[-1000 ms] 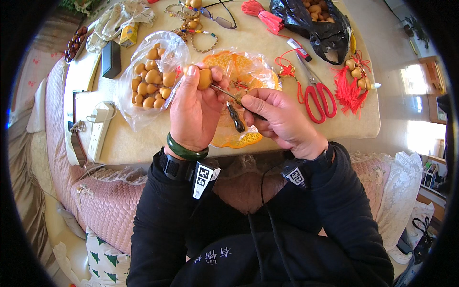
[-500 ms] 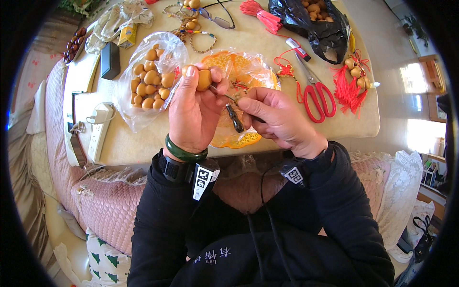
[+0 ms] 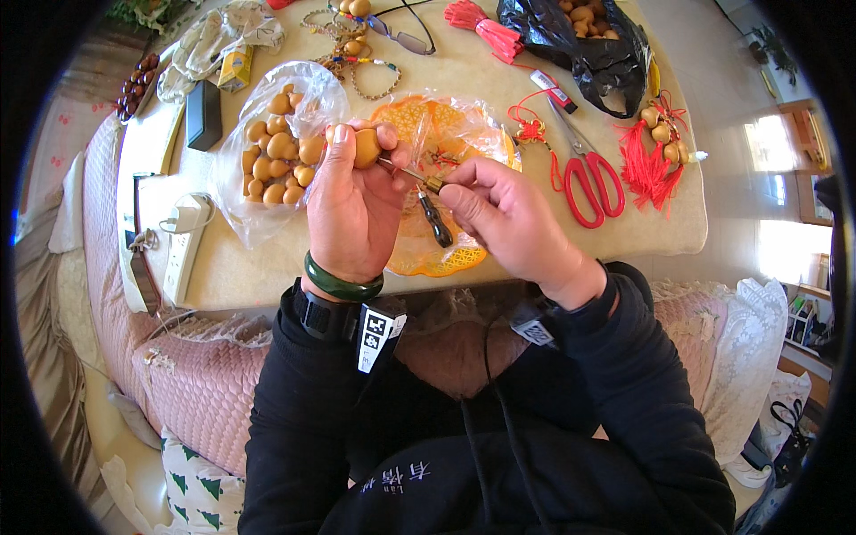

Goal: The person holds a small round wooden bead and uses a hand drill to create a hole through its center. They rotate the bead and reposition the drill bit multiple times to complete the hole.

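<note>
My left hand (image 3: pixel 349 218), with a green bangle at its wrist, grips a small tan gourd (image 3: pixel 366 150) between thumb and fingers. My right hand (image 3: pixel 517 218) pinches an awl (image 3: pixel 434 184) by its brass-coloured end; the rest of its handle is hidden in my palm. The awl's thin metal shaft runs left to the gourd's end, but my left fingers hide whether its tip is inside. Below, a dark-handled tool (image 3: pixel 435 221) lies on clear plastic over an orange openwork tray (image 3: pixel 450 262). Left of my left hand, a clear bag (image 3: pixel 234 192) holds several gourds (image 3: pixel 278 145).
Red-handled scissors (image 3: pixel 596 189) lie right of my right hand, beside a red knotted cord (image 3: pixel 531 131) and gourds with red tassels (image 3: pixel 649 169). A black bag (image 3: pixel 615 71) of gourds, red tassel bundle (image 3: pixel 481 31) and glasses (image 3: pixel 406 40) are farther off. A power strip (image 3: pixel 185 250) is at left.
My left hand and the gourd have shifted slightly left. My right hand has turned at the wrist, and the awl's brass-coloured end now shows beyond my fingers.
</note>
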`<state>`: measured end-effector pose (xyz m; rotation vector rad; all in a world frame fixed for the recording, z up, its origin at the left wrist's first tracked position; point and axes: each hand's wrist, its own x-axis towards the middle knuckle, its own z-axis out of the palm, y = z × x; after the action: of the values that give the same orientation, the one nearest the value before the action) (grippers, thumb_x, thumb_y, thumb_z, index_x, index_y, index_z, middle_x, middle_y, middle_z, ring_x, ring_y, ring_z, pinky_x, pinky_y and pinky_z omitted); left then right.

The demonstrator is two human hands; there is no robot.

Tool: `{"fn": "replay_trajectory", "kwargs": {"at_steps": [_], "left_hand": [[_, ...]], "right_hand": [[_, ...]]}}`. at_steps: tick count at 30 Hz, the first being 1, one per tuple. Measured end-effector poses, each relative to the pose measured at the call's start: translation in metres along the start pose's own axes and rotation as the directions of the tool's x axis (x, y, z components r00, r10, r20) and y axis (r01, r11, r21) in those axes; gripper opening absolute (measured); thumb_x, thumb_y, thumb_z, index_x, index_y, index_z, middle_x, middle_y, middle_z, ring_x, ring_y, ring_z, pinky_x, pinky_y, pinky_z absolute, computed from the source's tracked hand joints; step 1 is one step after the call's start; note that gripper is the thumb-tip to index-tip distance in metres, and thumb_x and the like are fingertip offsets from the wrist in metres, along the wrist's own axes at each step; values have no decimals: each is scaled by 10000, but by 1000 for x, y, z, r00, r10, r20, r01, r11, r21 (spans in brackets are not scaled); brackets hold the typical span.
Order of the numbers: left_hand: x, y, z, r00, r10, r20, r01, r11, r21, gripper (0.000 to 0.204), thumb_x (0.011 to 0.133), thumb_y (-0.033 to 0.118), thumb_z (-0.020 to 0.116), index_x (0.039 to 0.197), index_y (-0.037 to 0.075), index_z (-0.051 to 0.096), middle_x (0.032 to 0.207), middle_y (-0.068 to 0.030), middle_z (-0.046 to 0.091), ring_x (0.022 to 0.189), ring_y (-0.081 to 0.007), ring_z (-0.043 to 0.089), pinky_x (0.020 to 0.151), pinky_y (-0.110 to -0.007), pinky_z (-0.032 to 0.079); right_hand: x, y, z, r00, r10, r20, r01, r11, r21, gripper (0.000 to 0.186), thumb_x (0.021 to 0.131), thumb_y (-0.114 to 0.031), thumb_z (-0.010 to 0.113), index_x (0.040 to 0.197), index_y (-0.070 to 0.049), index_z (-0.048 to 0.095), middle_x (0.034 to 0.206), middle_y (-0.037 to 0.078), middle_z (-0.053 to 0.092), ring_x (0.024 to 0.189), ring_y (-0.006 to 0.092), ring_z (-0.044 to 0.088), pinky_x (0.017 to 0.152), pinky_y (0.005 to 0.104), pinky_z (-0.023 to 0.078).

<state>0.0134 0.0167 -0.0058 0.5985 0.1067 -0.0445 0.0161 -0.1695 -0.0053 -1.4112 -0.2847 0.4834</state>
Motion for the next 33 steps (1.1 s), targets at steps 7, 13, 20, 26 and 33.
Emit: {"fn": "replay_trajectory", "kwargs": {"at_steps": [7, 13, 20, 26, 33], "left_hand": [[0, -3, 1, 999, 8, -34, -7, 1000, 4, 190, 1051, 305, 473, 1084, 128, 537, 981, -35, 578, 849, -152, 545, 712, -283, 437], [-2, 0, 2, 999, -35, -5, 35, 997, 66, 195, 1051, 309, 471, 1077, 125, 531, 976, -38, 575, 858, -149, 543, 718, -279, 425], [-1, -5, 2, 1000, -17, -7, 17, 1000, 12, 203, 1052, 313, 470, 1090, 122, 529, 977, -41, 577, 871, -158, 555, 722, -279, 425], [-3, -4, 3, 1000, -4, -10, 5, 994, 111, 202, 1052, 306, 467, 1097, 119, 531, 981, -41, 581, 875, -164, 561, 734, -281, 428], [-3, -3, 5, 1000, -20, -9, 21, 992, 122, 192, 1052, 303, 466, 1094, 128, 533, 975, -37, 579, 892, -159, 555, 734, -282, 429]], "right_hand": [[0, 13, 10, 942, -329, -59, 292, 897, -332, 116, 988, -119, 616, 1052, -37, 566, 810, 15, 604, 678, 59, 545, 589, 228, 455], [-2, -4, -1, 1000, -4, -30, 2, 998, -60, 138, 941, -84, 671, 999, -51, 551, 784, 39, 619, 688, 101, 591, 610, 241, 472], [2, -2, 7, 998, -55, -6, 55, 998, -15, 157, 949, -88, 668, 1033, -60, 538, 763, 1, 581, 622, 51, 530, 549, 218, 430], [-4, 1, 6, 999, 33, 34, -34, 999, 30, 121, 969, -84, 637, 1035, -52, 542, 767, 4, 580, 627, 47, 536, 552, 213, 432], [-2, -3, 3, 989, 143, 40, -146, 987, 66, 132, 955, -105, 661, 982, -27, 557, 751, 30, 601, 649, 78, 562, 564, 240, 453]]}}
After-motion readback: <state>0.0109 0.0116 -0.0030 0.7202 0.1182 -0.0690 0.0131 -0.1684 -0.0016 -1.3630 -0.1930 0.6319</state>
